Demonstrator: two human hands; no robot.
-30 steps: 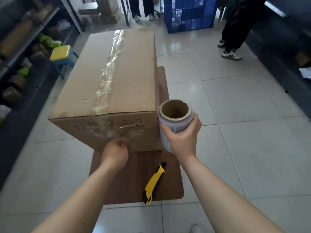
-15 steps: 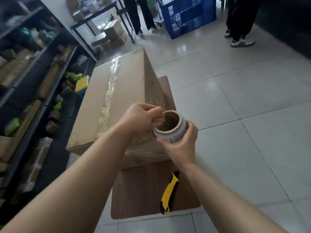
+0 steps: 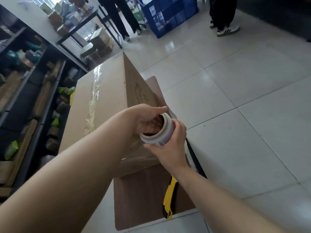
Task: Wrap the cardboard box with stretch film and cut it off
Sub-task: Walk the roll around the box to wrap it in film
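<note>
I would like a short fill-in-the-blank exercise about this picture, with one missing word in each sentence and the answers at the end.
1. The right hand grips the film roll from outside, while the left hand has fingers ___ its core.
2. The knife lying on the table is black and ___.
3. The crate on the floor beyond the cardboard box is ___.

Missing words: inside; yellow; blue.

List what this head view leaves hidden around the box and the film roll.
- Head view: fingertips of the left hand, inside the stretch film roll core.
- Head view: where film leaves the roll, behind the right hand.
- Head view: cardboard box near face, mostly behind both forearms.
- Head view: utility knife top end, under the right wrist; blade state unclear.
</note>
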